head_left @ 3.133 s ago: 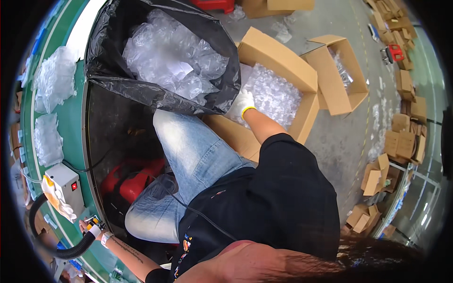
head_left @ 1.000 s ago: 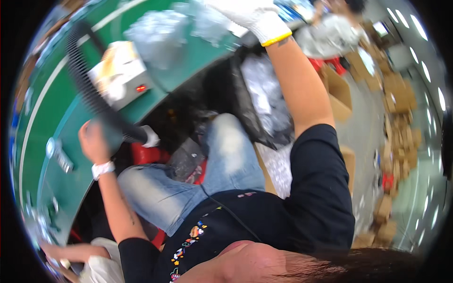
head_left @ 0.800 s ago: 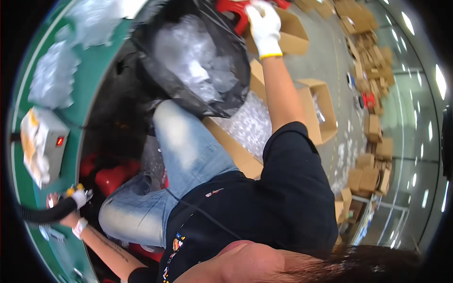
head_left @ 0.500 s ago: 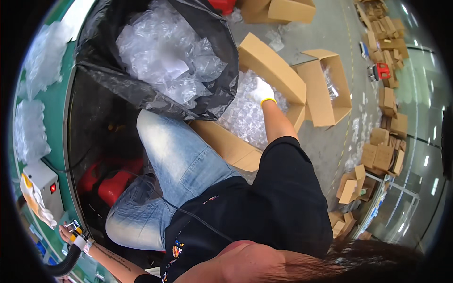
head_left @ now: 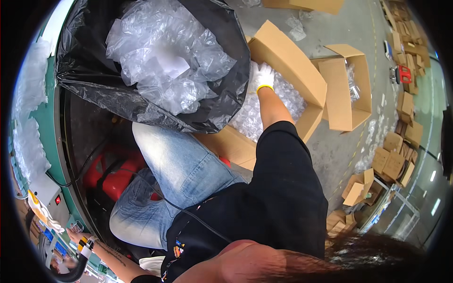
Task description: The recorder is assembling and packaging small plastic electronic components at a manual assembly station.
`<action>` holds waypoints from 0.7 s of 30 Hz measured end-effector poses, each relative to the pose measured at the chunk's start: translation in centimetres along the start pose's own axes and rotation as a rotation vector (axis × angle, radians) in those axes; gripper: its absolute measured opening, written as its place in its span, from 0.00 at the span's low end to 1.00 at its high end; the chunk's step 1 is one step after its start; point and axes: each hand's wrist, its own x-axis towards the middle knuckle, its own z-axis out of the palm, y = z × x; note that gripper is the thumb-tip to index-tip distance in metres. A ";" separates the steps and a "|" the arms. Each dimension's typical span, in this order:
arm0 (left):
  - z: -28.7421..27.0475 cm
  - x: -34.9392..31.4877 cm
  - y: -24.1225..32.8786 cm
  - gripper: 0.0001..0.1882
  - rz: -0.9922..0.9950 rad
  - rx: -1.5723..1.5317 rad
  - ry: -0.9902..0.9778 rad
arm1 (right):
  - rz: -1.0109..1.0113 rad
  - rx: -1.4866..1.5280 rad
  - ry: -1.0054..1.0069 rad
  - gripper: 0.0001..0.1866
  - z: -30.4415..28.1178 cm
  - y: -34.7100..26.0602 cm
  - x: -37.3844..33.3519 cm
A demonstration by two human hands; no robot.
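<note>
My right hand [head_left: 263, 77], in a white glove with a yellow cuff, reaches into a long cardboard box [head_left: 295, 61] beside my leg. Its fingers look stretched out, lying on the clear bubbled plastic packing film [head_left: 281, 96] near the black bag's rim. At the lower left, my bare left hand [head_left: 75, 235] rests by the green table, close to a small wire-like object. A black hose with a yellow band [head_left: 81, 257] partly covers the left wrist, and the fingers are too small to read.
A black plastic bag [head_left: 99, 96] full of clear air cushions [head_left: 165, 56] stands before my knee. Another open carton [head_left: 336, 94] sits on the floor beyond the box. A white-and-orange glove [head_left: 41, 212] hangs by a grey control box [head_left: 47, 193]. Red plastic [head_left: 115, 172] shows below.
My right hand has moved leftward and slightly up within the box, toward the bag, its fingers now more extended. The view has shifted a little. My left hand stays by the table.
</note>
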 end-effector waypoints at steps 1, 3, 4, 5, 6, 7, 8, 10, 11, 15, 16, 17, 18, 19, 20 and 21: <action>-0.5 -0.1 0.3 0.25 0.017 0.009 0.016 | -0.011 0.011 -0.026 0.42 -0.3 -0.7 -0.3; -1.6 -0.5 0.5 0.25 0.040 0.029 0.041 | -0.030 0.020 -0.081 0.33 -1.8 -1.7 -1.5; -1.2 -0.6 0.3 0.25 0.048 0.032 0.040 | -0.024 0.017 -0.084 0.33 -1.7 -1.2 -1.9; -1.6 -0.8 0.2 0.25 0.055 0.036 0.050 | -0.040 0.084 -0.040 0.38 -1.8 -1.5 -2.0; -2.0 -1.0 0.1 0.25 0.061 0.040 0.060 | -0.056 0.150 0.004 0.42 -1.9 -1.8 -2.1; -2.2 -1.2 -0.2 0.25 0.064 0.041 0.068 | -0.069 0.212 0.050 0.47 -2.4 -1.9 -2.4; -0.5 -0.6 -1.1 0.25 0.070 0.016 0.053 | -0.043 0.201 0.071 0.47 -2.0 0.1 -2.1; 3.5 2.2 -0.6 0.24 0.018 -0.112 -0.156 | 0.080 0.373 0.256 0.34 -2.5 5.1 -0.9; 6.8 4.6 0.6 0.23 -0.023 -0.211 -0.348 | 0.142 0.462 0.366 0.28 -3.5 8.0 -0.3; -6.2 4.4 0.8 0.19 0.139 0.080 0.012 | -0.332 0.418 0.502 0.19 -18.6 -4.4 -7.0; -9.2 5.8 1.9 0.20 0.295 0.243 0.058 | -0.338 0.473 0.429 0.15 -22.2 -4.9 -8.1; -2.3 1.0 -3.8 0.25 0.485 0.422 0.030 | -0.383 0.395 0.484 0.14 -25.7 -3.6 -8.7; 3.1 -4.0 -6.3 0.29 0.670 0.329 -0.062 | -0.375 0.332 0.520 0.15 -28.4 -1.9 -9.9; 9.3 -9.0 -2.1 0.28 1.004 0.957 -0.151 | -0.356 0.261 0.564 0.17 -31.6 0.6 -11.4; 6.8 -7.5 -1.1 0.25 0.530 0.361 -0.073 | -0.389 0.297 0.486 0.20 -34.5 -1.8 -12.0; 5.6 -6.3 -1.4 0.22 0.111 -0.297 0.004 | -0.484 0.347 0.508 0.20 -36.8 -6.6 -11.7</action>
